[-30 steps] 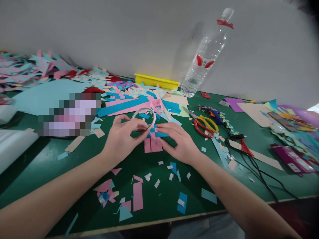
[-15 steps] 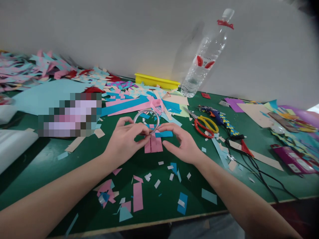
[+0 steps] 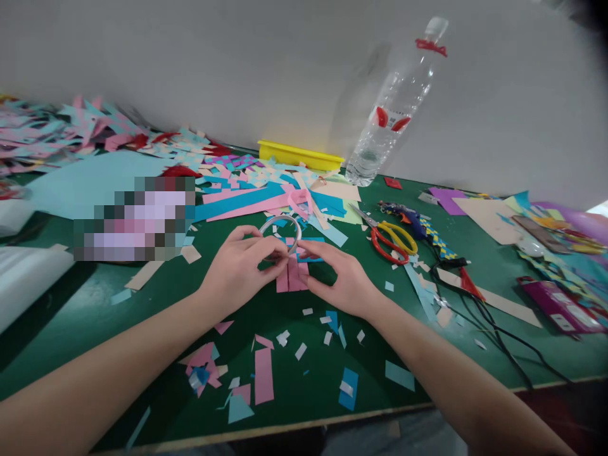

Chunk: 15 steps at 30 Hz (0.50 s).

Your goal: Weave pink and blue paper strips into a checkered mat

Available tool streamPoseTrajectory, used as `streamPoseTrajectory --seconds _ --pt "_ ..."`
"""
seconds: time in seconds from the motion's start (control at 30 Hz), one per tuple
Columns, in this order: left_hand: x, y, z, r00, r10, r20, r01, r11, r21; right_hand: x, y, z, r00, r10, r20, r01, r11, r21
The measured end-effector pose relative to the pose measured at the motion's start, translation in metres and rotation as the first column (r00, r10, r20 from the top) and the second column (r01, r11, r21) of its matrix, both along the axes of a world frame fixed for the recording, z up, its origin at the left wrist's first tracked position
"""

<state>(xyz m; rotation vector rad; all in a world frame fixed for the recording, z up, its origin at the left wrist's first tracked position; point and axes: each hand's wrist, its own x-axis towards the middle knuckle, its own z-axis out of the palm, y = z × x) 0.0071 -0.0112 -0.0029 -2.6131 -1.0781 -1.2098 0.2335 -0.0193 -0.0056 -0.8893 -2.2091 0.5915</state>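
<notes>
My left hand is closed on a clear tape roll, held just above the green table. My right hand reaches toward the roll, its thumb and forefinger pinched near the roll's lower right edge; what they grip is too small to make out. Under both hands lies a small woven piece of pink and blue paper strips.
Red and yellow scissors and a blue glue gun with a black cord lie to the right. A clear water bottle and a yellow tray stand at the back. Paper strips and scraps cover the left and front.
My right hand lifted off the woven piece and came to the tape roll, fingers pinching at its edge. The left hand kept the roll nearly in place.
</notes>
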Motion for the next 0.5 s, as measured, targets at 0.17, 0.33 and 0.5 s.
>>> streamPoseTrajectory --seconds 0.17,0.33,0.5 --pt "-0.0004 0.0025 -0.0011 0.999 0.006 -0.036 -0.008 0.999 -0.046 -0.0009 0.0007 0.0043 0.998 0.039 -0.052 -0.038 0.999 0.016" --pt "-0.0007 0.0038 -0.0030 1.000 -0.014 -0.024 0.011 0.994 -0.107 -0.0031 0.0002 0.0042 0.991 0.035 -0.133 -0.030 0.999 0.038" --pt "0.0006 0.0037 -0.0025 0.988 -0.144 -0.056 0.138 0.985 -0.103 -0.0035 0.0014 0.0022 0.991 0.039 -0.129 -0.032 0.998 0.059"
